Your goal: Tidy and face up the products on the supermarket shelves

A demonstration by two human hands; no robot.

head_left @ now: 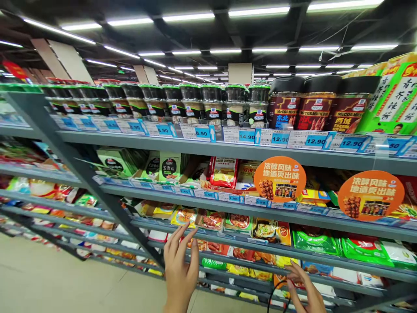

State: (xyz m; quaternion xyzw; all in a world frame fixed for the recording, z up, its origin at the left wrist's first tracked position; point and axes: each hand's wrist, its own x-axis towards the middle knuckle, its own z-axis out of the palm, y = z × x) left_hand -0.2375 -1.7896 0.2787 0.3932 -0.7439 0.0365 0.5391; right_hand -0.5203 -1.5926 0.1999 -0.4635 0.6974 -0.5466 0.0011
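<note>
My left hand (180, 266) is raised in front of the middle shelves with its fingers stretched out and apart, holding nothing; its fingertips reach toward seasoning packets (211, 221) lying on a grey shelf (228, 208). Lower right, my right hand (304, 289) reaches to a low shelf, its fingers bent around the edge of an orange-red packet (280, 278). A thin black cord (271, 300) loops beside that hand. Whether the packet is truly gripped is not plain.
Long grey supermarket shelving fills the view. Spice jars (211, 104) with dark lids line the top shelf above blue price tags (202, 132). Two round orange promo signs (280, 179) hang off a shelf edge. Green packets (316, 242) lie right; beige floor (48, 278) lower left.
</note>
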